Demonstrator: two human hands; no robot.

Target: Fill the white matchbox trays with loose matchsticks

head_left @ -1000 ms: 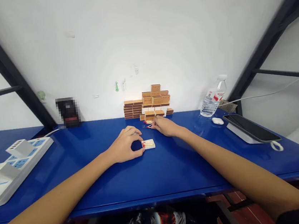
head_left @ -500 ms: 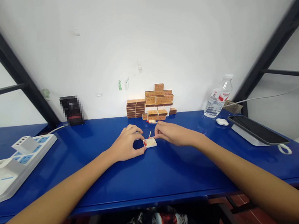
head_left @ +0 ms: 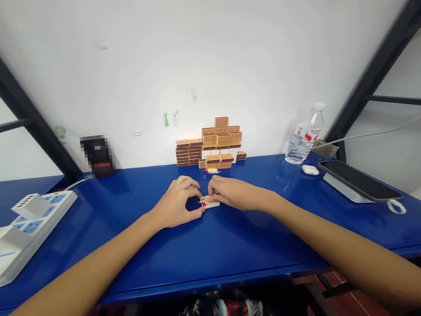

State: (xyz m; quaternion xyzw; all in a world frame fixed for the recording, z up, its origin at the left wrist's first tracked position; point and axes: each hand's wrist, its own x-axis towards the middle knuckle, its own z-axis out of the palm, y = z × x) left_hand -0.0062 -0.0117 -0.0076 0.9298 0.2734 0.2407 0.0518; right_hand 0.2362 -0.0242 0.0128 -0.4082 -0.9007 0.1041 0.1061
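A small white matchbox tray (head_left: 214,204) with red-tipped matches sits on the blue table. At its left end, the thumb and fingers of my left hand (head_left: 178,202) are closed around the tray's edges. My right hand (head_left: 233,192) is over the tray, its thumb and fingertips pinching matches (head_left: 202,200) whose red heads point left. How many it holds is hidden by the fingers. Just beyond the hands lies a small pile of loose matches (head_left: 212,171), in front of stacked matchboxes (head_left: 223,139).
Brown matchbox stacks (head_left: 189,153) stand against the wall. To the right are a water bottle (head_left: 304,134), a white earbud case (head_left: 310,170) and a phone (head_left: 359,179) on a white box. A power strip (head_left: 46,222) lies at left, near a pixelated black object (head_left: 99,158).
My right hand has moved left from the tray's right end to over its middle, with matches in its fingers. The match lying behind the tray no longer shows there. My left hand keeps its hold.
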